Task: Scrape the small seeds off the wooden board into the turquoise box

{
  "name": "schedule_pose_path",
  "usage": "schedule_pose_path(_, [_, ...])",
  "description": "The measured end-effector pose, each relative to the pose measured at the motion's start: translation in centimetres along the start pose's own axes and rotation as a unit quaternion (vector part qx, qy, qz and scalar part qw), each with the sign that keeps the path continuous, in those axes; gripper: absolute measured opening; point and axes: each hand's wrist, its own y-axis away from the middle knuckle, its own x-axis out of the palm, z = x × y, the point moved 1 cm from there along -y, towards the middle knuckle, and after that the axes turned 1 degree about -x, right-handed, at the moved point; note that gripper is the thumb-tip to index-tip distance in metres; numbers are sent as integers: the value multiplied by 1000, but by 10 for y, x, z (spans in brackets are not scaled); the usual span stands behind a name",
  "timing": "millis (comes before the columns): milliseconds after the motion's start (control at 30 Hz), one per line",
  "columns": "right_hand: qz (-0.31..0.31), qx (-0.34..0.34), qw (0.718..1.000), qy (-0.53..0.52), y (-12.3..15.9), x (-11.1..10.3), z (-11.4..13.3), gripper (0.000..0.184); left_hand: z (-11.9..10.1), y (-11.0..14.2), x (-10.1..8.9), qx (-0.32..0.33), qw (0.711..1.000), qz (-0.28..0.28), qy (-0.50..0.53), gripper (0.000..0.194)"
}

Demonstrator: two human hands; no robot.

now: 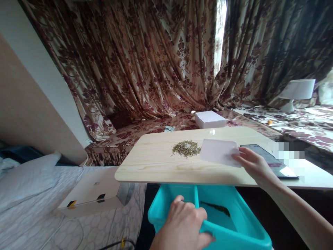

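My right hand (251,161) pinches a thin whitish translucent sheet (218,151) by its right edge, holding it over the wooden tabletop (151,163). Just left of the sheet's far edge lies a loose pile of small green dried bits (186,148). Below the table's near edge is a turquoise two-compartment bin (249,222). My left hand (182,224) grips the bin's near rim around the divider, its thumb over the outside. In the right compartment a dark green streak of the same-looking bits (215,207) rests on the bottom.
A tablet (270,161) lies on the table at the right, close to my right wrist. Beyond the table are a white box (210,119) and a lamp (299,90) on a patterned ledge. At left, a white carton (91,189) rests on a bed (31,222).
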Motion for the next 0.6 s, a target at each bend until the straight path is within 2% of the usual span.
schedule_pose_path(233, [3, -8, 1000, 4, -33, 17, -13, 25, -15, -24, 5, 50, 998, 4, -33, 22])
schedule_pose_path(600, [20, -12, 1000, 21, -30, 37, -17, 20, -16, -22, 6, 42, 998, 25, -45, 28])
